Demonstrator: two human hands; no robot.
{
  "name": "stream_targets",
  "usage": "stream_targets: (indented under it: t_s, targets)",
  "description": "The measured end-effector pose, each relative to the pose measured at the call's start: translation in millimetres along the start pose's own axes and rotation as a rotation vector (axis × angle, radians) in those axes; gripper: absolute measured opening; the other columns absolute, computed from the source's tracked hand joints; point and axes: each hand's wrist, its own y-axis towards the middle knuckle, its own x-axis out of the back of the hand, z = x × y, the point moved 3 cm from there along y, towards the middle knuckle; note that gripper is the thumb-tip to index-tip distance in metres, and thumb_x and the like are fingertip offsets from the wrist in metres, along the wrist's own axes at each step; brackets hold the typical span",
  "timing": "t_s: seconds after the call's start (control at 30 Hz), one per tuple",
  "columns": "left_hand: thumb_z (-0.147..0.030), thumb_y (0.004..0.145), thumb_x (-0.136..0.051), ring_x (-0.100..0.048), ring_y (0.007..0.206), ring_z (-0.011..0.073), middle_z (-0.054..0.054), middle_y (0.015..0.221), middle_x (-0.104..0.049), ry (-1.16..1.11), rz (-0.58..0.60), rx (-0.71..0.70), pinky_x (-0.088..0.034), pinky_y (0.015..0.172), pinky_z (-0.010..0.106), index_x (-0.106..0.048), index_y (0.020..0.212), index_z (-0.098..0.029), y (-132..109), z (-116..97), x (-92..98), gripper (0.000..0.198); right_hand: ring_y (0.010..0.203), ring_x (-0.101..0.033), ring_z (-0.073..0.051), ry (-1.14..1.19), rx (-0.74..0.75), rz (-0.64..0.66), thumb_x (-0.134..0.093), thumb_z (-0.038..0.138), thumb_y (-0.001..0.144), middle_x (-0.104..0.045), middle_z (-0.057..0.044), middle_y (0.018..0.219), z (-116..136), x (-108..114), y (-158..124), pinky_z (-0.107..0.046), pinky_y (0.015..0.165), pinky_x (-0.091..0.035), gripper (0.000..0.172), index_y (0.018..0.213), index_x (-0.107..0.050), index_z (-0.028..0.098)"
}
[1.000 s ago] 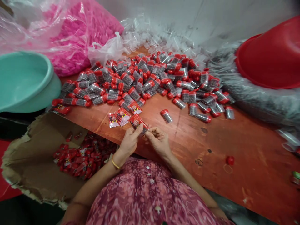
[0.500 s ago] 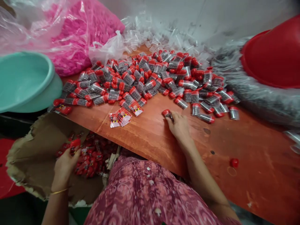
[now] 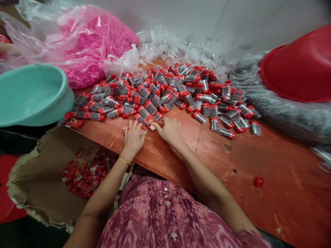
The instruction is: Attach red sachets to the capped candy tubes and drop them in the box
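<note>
My left hand [image 3: 133,138] lies over a few small red printed cards [image 3: 143,129] near the table's front edge, its fingers spread and partly covering them. Beside it, my right hand [image 3: 171,131] has curled fingers, and its thumb reaches to a separate printed card [image 3: 150,120]. Whatever its fingers may hold is hidden. Just beyond both hands lies a heap of clear tubes with red caps [image 3: 144,91] and dark contents.
A torn-edged cardboard box [image 3: 38,186] with red-capped tubes stands below left. Around the reddish table [image 3: 292,193] are a teal basin [image 3: 33,119], a pink-filled bag [image 3: 95,44], empty clear tubes [image 3: 178,46], a red tub [image 3: 297,69] and a loose red cap [image 3: 259,182].
My left hand has come up from the box onto the cards; the red-capped piece it held is no longer seen there. My right hand has moved left; its tube no longer shows.
</note>
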Motion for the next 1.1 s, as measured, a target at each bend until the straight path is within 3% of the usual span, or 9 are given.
stream_targets:
  t_s: [0.17, 0.27, 0.37, 0.47, 0.57, 0.67, 0.87, 1.1]
  targets:
    - [-0.035, 0.084, -0.046, -0.031, 0.134, 0.0349, 0.018, 0.137, -0.046, -0.003, 0.023, 0.020, -0.018, 0.107, 0.057, -0.057, 0.115, -0.015, -6.2, 5.2, -7.0, 0.040, 0.070, -0.058, -0.020, 0.209, 0.044, 0.098, -0.051, 0.036, 0.085, -0.069, -0.006, 0.074, -2.0, -16.3, 17.0, -0.029, 0.064, -0.037, 0.023, 0.080, -0.066, 0.020]
    - [-0.037, 0.082, -0.048, -0.031, 0.134, 0.0337, 0.018, 0.137, -0.047, -0.068, -0.036, 0.027, -0.017, 0.108, 0.055, -0.058, 0.114, -0.015, -7.3, 1.4, -3.0, 0.040, 0.056, -0.051, -0.014, 0.435, 0.035, 0.036, -0.050, 0.033, 0.084, -0.061, 0.000, 0.061, -15.7, -22.8, 13.8, -0.025, 0.056, -0.034, 0.021, 0.076, -0.064, 0.020]
    - [-0.039, 0.080, -0.053, -0.041, 0.127, 0.0311, 0.017, 0.130, -0.054, -0.230, -0.099, 0.051, -0.026, 0.105, 0.048, -0.059, 0.113, -0.015, -1.7, -10.9, 1.3, 0.041, 0.052, -0.045, -0.011, 0.750, 0.055, -0.013, -0.050, 0.039, 0.081, -0.053, 0.003, 0.056, -21.4, -25.4, 8.6, -0.023, 0.053, -0.033, 0.025, 0.067, -0.057, 0.019]
    - [-0.039, 0.078, -0.056, -0.061, 0.098, 0.0244, 0.012, 0.104, -0.069, -0.529, -0.086, 0.150, -0.043, 0.088, 0.035, -0.065, 0.101, -0.016, 6.9, -23.4, 0.9, 0.034, 0.051, -0.042, -0.009, 1.072, 0.072, 0.016, -0.052, 0.049, 0.077, -0.047, 0.005, 0.055, -16.1, -22.3, 1.9, -0.022, 0.051, -0.035, 0.032, 0.063, -0.050, 0.019]
    - [-0.038, 0.076, -0.057, -0.057, 0.062, 0.0144, 0.002, 0.066, -0.066, -0.811, -0.048, 0.261, -0.042, 0.062, 0.024, -0.067, 0.073, -0.016, 13.3, -31.4, -1.3, 0.025, 0.049, -0.039, -0.007, 1.228, 0.032, 0.080, -0.057, 0.055, 0.072, -0.047, 0.005, 0.057, -8.6, -16.2, -7.2, -0.021, 0.048, -0.033, 0.036, 0.068, -0.052, 0.019]
    - [-0.037, 0.072, -0.061, -0.048, 0.053, 0.0103, -0.002, 0.055, -0.059, -0.903, -0.053, 0.282, -0.036, 0.054, 0.022, -0.063, 0.061, -0.016, 15.3, -34.3, -1.0, 0.024, 0.047, -0.040, -0.007, 1.268, -0.005, 0.105, -0.062, 0.059, 0.066, -0.051, 0.005, 0.058, -5.1, -14.3, -15.1, -0.020, 0.045, -0.032, 0.041, 0.070, -0.054, 0.019]
    - [-0.041, 0.073, -0.061, -0.042, 0.047, 0.0081, -0.004, 0.046, -0.051, -0.778, -0.010, 0.291, -0.029, 0.048, 0.022, -0.061, 0.054, -0.016, 14.2, -30.4, -4.9, 0.032, 0.041, -0.041, -0.008, 1.200, -0.050, 0.063, -0.054, 0.063, 0.071, -0.051, 0.003, 0.051, -8.9, -22.2, -15.9, -0.022, 0.042, -0.033, 0.046, 0.058, -0.054, 0.019]
    - [-0.045, 0.063, -0.070, -0.044, 0.041, 0.0061, -0.004, 0.047, -0.052, -1.074, 0.128, 0.453, -0.028, 0.039, 0.019, -0.058, 0.055, -0.015, 11.2, -42.3, -5.9, 0.033, 0.046, -0.034, -0.008, 0.980, 0.034, -0.113, -0.048, 0.053, 0.079, -0.039, 0.005, 0.047, -14.1, -8.5, -18.3, -0.023, 0.046, -0.026, 0.043, 0.052, -0.044, 0.020]
